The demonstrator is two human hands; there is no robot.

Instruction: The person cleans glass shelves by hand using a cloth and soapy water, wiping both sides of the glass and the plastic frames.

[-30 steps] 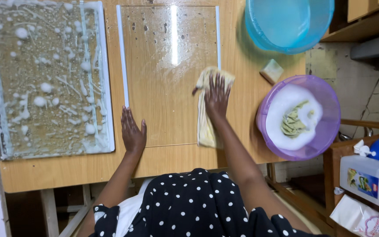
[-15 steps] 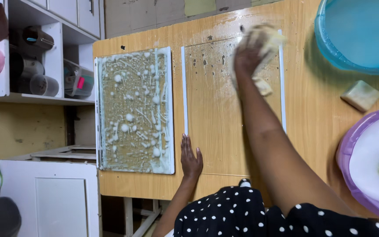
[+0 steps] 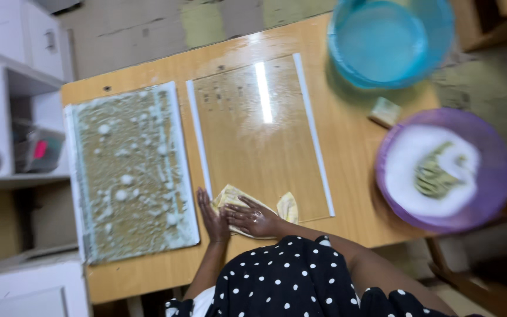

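pressing flat with spread fingers, the right hand (image 3: 255, 218) holds a pale yellow cloth (image 3: 247, 202) on the near edge of the clear glass pane (image 3: 259, 138). the left hand (image 3: 213, 218) lies open just beside it, fingers flat at the pane's near left corner. this pane looks wiped and almost clean; the soapy pane (image 3: 129, 170) to the left is full of foam, not yet wiped. on the wooden table (image 3: 347, 141) stand a blue basin (image 3: 389, 41) far right, a purple basin (image 3: 444, 170) with suds, a small soap bar (image 3: 386, 111) between. white shelves (image 3: 13, 135) are at left.
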